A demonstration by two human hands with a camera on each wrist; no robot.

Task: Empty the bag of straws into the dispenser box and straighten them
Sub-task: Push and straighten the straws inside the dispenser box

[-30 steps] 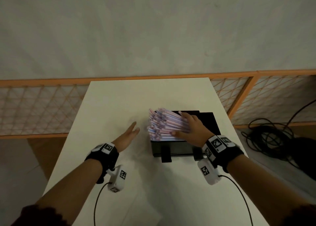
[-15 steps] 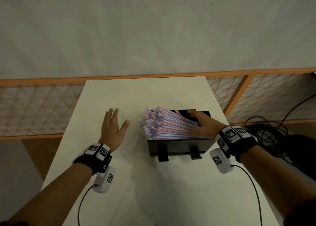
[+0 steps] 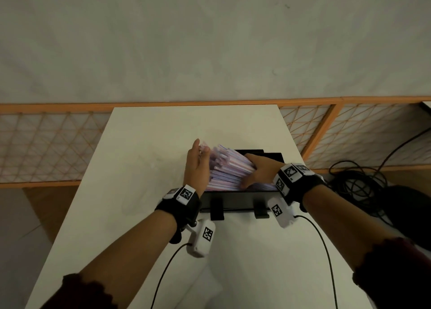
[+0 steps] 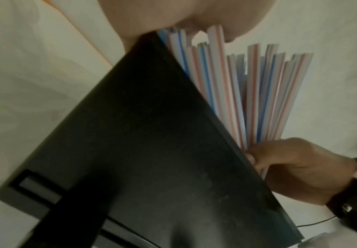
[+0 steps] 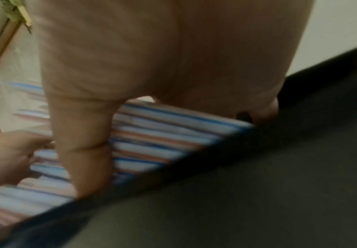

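My left grip (image 3: 197,166), fingers straight, is pressing flat against the straws' (image 3: 227,168) left ends. My right grip (image 3: 261,171), fingers extended, is lying on the pile, which is sitting tilted in the black dispenser box (image 3: 235,200) on the surface (image 3: 140,168).

I see bare desk (image 3: 144,168) left of the box (image 3: 235,201). Straws (image 3: 228,168) stick out there, and my left grip (image 3: 197,166) blocks them.
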